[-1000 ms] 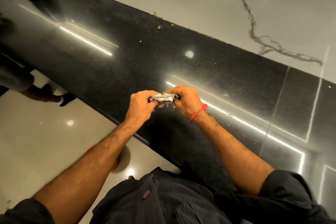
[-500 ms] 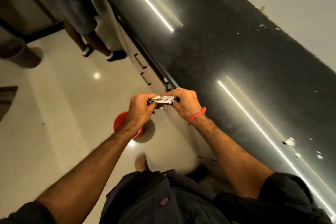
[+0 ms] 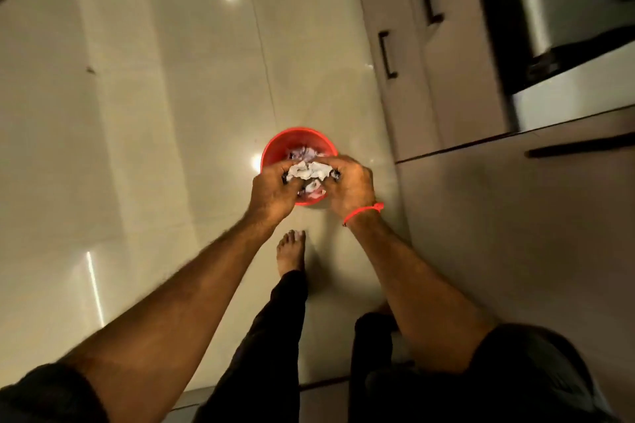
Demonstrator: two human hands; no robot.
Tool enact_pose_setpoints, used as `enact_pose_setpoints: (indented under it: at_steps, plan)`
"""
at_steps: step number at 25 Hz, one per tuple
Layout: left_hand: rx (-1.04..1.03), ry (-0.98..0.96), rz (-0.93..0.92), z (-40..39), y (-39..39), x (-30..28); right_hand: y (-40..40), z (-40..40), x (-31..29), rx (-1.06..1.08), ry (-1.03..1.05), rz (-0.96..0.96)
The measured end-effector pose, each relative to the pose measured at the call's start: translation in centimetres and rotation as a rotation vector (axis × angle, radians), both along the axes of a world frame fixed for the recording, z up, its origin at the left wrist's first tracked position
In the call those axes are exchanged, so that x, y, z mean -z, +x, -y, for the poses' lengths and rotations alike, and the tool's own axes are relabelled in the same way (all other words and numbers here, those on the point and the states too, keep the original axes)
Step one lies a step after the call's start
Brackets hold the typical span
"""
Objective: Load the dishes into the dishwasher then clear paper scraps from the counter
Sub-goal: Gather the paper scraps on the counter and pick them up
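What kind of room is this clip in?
Most likely a home kitchen: pale base cabinets with dark bar handles, a dark counter edge on the right, and a glossy tiled floor with a red bin holding paper scraps.

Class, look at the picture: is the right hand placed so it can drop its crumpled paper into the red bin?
Probably yes. The right hand and left hand grip the crumpled paper directly above the open red bin, and nothing lies between them.
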State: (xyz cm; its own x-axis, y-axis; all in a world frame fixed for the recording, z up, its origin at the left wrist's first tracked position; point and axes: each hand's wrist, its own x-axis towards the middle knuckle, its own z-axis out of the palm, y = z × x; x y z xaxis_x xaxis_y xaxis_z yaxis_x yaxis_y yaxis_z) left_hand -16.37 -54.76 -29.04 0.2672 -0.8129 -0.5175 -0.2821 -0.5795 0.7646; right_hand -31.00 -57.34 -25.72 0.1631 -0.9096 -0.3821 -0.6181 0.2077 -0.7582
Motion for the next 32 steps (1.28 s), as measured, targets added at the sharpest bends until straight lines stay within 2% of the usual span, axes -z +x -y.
enact_pose_setpoints:
  at_steps: [2,3,4,6,8,9,11,13,15,17,21,24,25,26,27,28,29,30,32]
  plan:
    - [-0.028,0.074,0.016,-1.6,0.7,10.9,1.6,-0.1,7.6,0.068,0.013,0.033]
    - [-0.025,0.174,0.126,-3.0,0.9,16.5,2.1,-0.1,10.9,0.096,0.000,0.005]
    - [-0.057,0.327,0.246,-5.2,2.8,23.4,2.4,0.0,14.0,0.099,-0.008,-0.026]
    - [-0.018,0.390,0.240,-12.7,2.0,39.5,3.1,0.3,19.7,0.092,0.041,-0.041]
    - [-0.008,0.417,0.353,-18.4,0.3,47.3,3.6,0.8,23.9,0.067,0.163,-0.006]
    - [-0.001,0.435,0.409,-19.0,0.3,48.6,3.6,1.1,25.1,0.050,0.210,-0.003]
    - [0.035,0.414,0.465,-18.2,1.0,48.6,3.4,1.6,26.7,0.045,0.263,-0.040]
    - [0.041,0.405,0.429,-17.5,0.8,48.4,3.0,1.7,27.3,0.060,0.274,-0.084]
    - [0.079,0.355,0.503,-17.4,1.1,48.3,3.0,1.7,26.9,0.107,0.292,-0.072]
    - [0.230,0.291,0.652,-17.1,0.9,48.1,3.1,1.8,26.1,0.135,0.318,-0.041]
    - [0.196,0.303,0.583,-16.8,0.8,46.9,3.2,1.6,23.3,0.126,0.342,0.017]
    - [0.262,0.351,0.455,-15.0,1.1,44.7,2.5,1.3,19.9,0.198,0.345,0.056]
    - [0.266,0.303,0.450,-12.1,2.4,42.2,2.2,1.3,18.4,0.216,0.335,0.057]
    - [0.224,0.257,0.354,-8.4,3.9,37.5,1.7,1.1,16.8,0.231,0.313,0.059]
    - [0.115,0.214,0.233,-3.4,4.8,29.5,1.1,0.8,15.0,0.242,0.282,0.073]
    - [0.095,0.218,0.231,0.2,2.8,21.3,0.6,0.5,13.3,0.248,0.255,0.089]
    - [0.081,0.156,0.143,0.3,0.7,14.7,0.3,0.2,11.5,0.254,0.235,0.105]
    - [0.073,0.069,0.023,0.7,0.0,10.3,-0.2,0.0,9.5,0.265,0.223,0.131]
    - [0.032,0.000,-0.071,0.9,-1.5,3.1,-1.5,-0.6,5.1,0.299,0.197,0.165]
